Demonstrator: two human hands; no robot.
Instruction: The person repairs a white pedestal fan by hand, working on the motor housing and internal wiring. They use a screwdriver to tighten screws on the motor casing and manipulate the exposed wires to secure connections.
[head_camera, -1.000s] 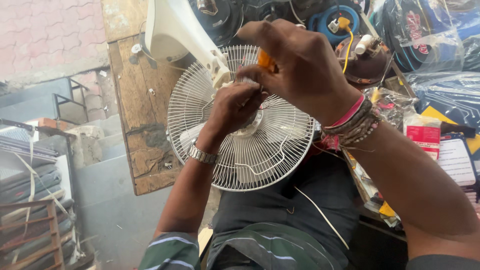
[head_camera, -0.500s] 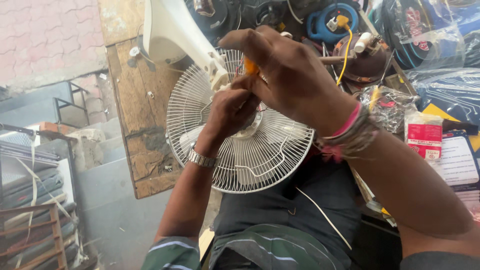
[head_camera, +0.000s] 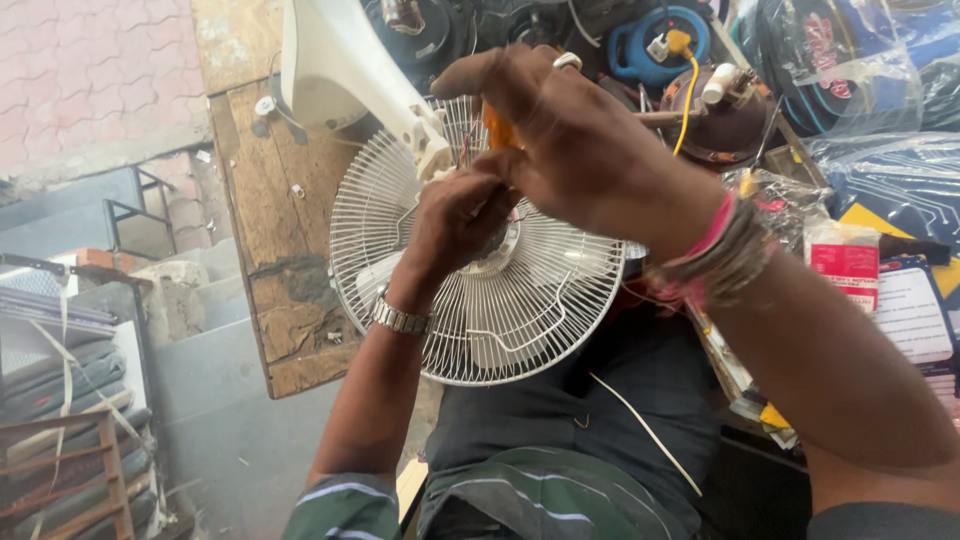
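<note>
Your left hand (head_camera: 462, 215) rests on the centre of the white wire fan guard (head_camera: 500, 310), fingers curled against the hub. Your right hand (head_camera: 580, 140) closes around an orange-handled tool (head_camera: 497, 128) at 12 o'clock from the hub, just above the left hand. The fan's white stand (head_camera: 345, 70) extends toward 11 o'clock over the wooden bench (head_camera: 265, 220). A red-and-white packet (head_camera: 845, 262) lies at 3 o'clock.

A worn wooden workbench (head_camera: 270, 250) runs behind and to the left of the left hand (head_camera: 455, 215). A white fan stand (head_camera: 335, 60) lies on it above that hand, with a small white screw (head_camera: 297, 190) on the planks further left. Cluttered parts crowd beyond the right hand (head_camera: 580, 150).
</note>
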